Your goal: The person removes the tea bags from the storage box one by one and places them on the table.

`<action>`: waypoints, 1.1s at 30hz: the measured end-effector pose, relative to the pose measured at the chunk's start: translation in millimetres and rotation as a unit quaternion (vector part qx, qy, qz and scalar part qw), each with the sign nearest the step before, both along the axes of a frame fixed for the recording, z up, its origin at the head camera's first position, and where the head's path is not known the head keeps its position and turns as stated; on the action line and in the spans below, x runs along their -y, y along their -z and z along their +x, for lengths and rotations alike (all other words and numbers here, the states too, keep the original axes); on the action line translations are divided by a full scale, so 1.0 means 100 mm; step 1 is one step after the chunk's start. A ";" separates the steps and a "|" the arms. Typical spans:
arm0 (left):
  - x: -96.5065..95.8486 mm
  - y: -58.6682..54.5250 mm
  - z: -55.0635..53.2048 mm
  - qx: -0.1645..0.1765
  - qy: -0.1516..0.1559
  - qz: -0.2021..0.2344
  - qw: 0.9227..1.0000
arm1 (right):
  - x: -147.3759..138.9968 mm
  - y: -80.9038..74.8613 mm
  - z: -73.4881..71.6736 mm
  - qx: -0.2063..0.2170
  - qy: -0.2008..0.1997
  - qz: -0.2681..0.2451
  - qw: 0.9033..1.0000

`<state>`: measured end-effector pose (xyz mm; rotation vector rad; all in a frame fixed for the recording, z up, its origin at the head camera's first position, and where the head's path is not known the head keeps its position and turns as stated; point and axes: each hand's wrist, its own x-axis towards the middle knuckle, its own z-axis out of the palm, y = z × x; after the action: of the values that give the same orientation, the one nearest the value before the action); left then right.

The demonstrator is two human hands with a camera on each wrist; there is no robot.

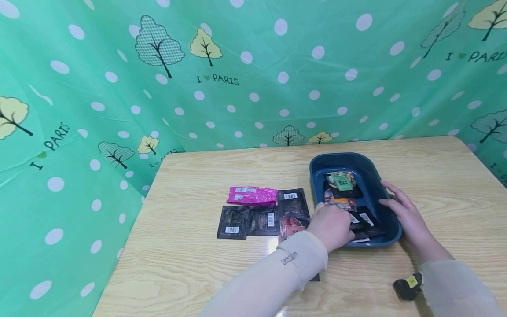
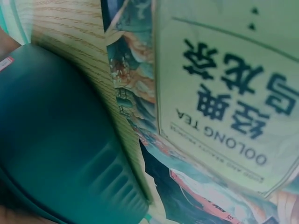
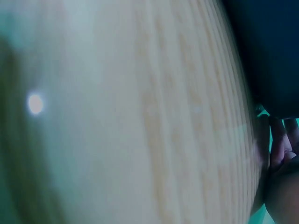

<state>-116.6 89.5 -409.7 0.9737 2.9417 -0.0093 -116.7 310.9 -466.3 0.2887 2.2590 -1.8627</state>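
Curving round-cornered tray [image 1: 370, 176], dark navy blue

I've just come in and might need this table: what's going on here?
A person is working at a wooden table with a blue tray. Their left hand reaches over the tray's left side, near the front; its fingertips are hidden, so I can't tell whether it holds anything. Their right hand holds the tray's right rim. Several tea packets lie in the tray, while a pink packet and some black packets lie on the table to its left.
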 end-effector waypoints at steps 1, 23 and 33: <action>0.00 0.00 0.00 -0.002 0.001 0.002 1.000 | 0.00 0.00 0.00 -0.001 0.000 -0.003 1.000; 0.08 0.04 -0.02 0.018 0.036 0.042 0.998 | 0.02 -0.01 0.01 0.002 -0.001 0.035 0.999; 0.10 0.02 -0.04 0.049 0.034 0.100 0.993 | 0.01 -0.02 0.00 0.009 -0.004 0.036 0.999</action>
<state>-120.6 79.1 -411.5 1.0630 2.8602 0.3275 -117.1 309.4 -464.3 0.3057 2.3162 -1.7703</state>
